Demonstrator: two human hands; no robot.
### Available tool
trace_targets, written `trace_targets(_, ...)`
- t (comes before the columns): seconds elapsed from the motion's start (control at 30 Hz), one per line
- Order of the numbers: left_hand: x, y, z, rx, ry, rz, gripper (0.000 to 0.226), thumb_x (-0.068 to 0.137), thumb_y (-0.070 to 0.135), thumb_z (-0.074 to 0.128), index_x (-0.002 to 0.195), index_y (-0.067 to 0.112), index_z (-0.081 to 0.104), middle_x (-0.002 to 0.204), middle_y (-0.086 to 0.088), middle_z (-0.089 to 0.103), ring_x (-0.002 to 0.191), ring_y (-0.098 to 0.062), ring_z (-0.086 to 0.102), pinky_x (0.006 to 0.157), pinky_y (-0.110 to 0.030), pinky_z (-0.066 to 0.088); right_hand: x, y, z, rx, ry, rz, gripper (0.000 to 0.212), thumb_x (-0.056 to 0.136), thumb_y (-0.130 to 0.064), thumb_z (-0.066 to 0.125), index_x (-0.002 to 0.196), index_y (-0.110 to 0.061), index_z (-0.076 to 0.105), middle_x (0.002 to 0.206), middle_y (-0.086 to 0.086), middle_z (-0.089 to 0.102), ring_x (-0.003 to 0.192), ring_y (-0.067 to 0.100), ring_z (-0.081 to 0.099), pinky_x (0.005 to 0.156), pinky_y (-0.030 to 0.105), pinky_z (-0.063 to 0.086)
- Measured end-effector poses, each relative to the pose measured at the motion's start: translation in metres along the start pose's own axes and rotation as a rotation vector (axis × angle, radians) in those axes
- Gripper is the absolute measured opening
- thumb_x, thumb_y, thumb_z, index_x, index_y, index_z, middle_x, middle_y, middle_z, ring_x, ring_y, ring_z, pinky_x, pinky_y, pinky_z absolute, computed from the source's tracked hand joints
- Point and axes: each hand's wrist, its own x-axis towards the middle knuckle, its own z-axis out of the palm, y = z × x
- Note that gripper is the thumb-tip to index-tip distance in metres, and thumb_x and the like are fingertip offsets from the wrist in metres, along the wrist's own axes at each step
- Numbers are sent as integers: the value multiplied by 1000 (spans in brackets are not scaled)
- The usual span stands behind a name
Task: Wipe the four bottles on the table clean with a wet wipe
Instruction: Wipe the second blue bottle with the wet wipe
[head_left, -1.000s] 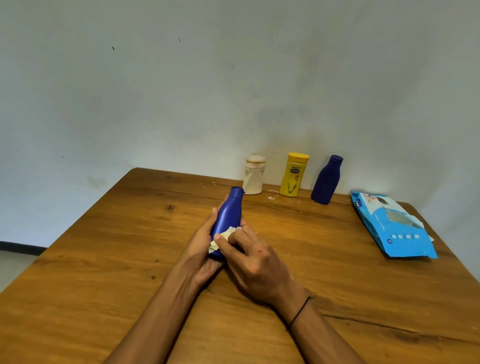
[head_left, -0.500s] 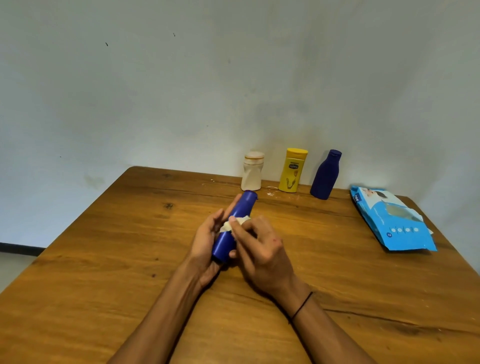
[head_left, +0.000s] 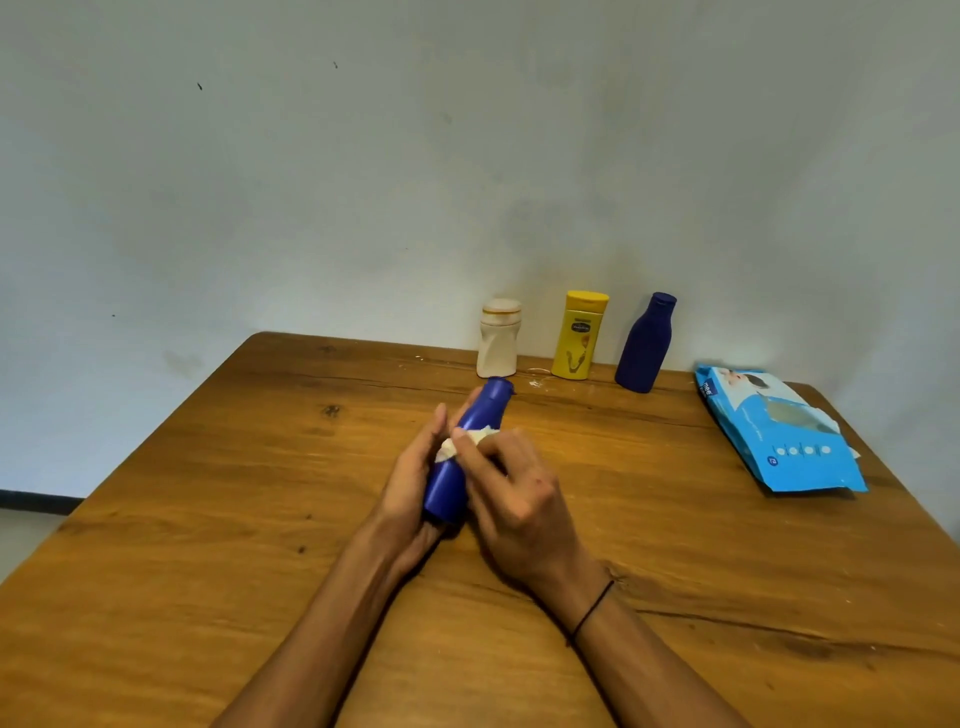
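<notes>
Gripping blue bottle (head_left: 457, 457): left hand (head_left: 410, 488); right hand (head_left: 511, 499) pinching wipe (head_left: 465, 441); three bottles (head_left: 576, 335) beyond.

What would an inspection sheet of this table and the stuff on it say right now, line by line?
Surface: wooden table, knots and a long crack at the right; small white specks near the far edge.
Job's things: blue bottle held tilted above the table; white bottle, yellow bottle and second blue bottle upright in a row at the far edge; wet wipe pressed on the held bottle.
Clutter: blue wipes pack lying flat at the right.
Grippers: left hand cradles the held bottle; right hand presses the wipe against it.
Cables: nothing seen.
Surroundings: plain pale wall behind; strip of floor at the left.
</notes>
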Motion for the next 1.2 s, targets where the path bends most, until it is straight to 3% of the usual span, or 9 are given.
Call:
trace_targets(0.07,0,-2,1,224,-40,30,56,103,61,45,145,26,59,89,-12,68,66,-22,59,57,-32,53,0,13,-2,15,123,193,39,94,4,68,133,2,66,102,13,58,89,23,56,72,35,52)
trace_targets(0.2,2,-1,-2,449,-72,78,54,104,55,45,137,15,60,100,-20,69,72,-28,64,65,-39,56,0,24,-7,67,192,334,33,97,2,64,130,0,67,104,12,60,89,20,59,73,35,55)
trace_targets(0.4,7,-3,-6,419,168,181,66,101,66,34,116,15,74,83,-17,72,73,-28,66,68,-38,55,0,5,-6,149,-38,38,33,94,6,64,127,6,68,97,17,59,86,27,54,75,38,48)
trace_targets(0.6,6,6,-12,299,321,215,83,91,80,39,126,11,68,112,-31,73,110,-52,69,104,-64,52,-2,-7,-5,139,-212,-182,28,96,1,63,124,8,67,97,18,58,84,28,51,85,43,49)
trace_targets(0.67,6,8,-11,267,310,198,78,93,74,48,125,5,68,112,-35,71,103,-50,69,100,-61,53,-4,-7,-3,104,-188,-185,28,99,0,61,125,8,66,97,18,58,83,29,51,86,46,51)
trace_targets(0.8,7,5,-10,391,198,160,60,102,56,51,116,0,68,85,-20,71,68,-25,68,60,-33,58,-4,5,-2,63,-32,29,35,97,4,62,131,6,65,98,16,58,85,28,53,73,42,49)
trace_targets(0.97,0,3,-2,473,-15,92,50,102,48,49,124,7,66,99,-29,75,74,-32,72,68,-37,65,-3,30,-10,26,175,316,41,97,-1,63,138,-2,63,105,12,60,92,22,59,74,37,57)
trace_targets(1.1,0,4,-1,441,-16,102,48,104,44,49,127,5,64,99,-28,74,74,-33,71,67,-37,65,-3,27,-11,79,132,262,39,96,2,65,135,-1,65,103,11,59,91,22,58,75,37,54)
trace_targets(1.2,7,2,-9,369,163,209,53,109,42,47,123,-4,66,101,-29,73,81,-34,67,69,-38,60,-2,17,-8,137,5,100,36,94,5,66,130,4,67,97,14,58,88,25,54,73,40,50)
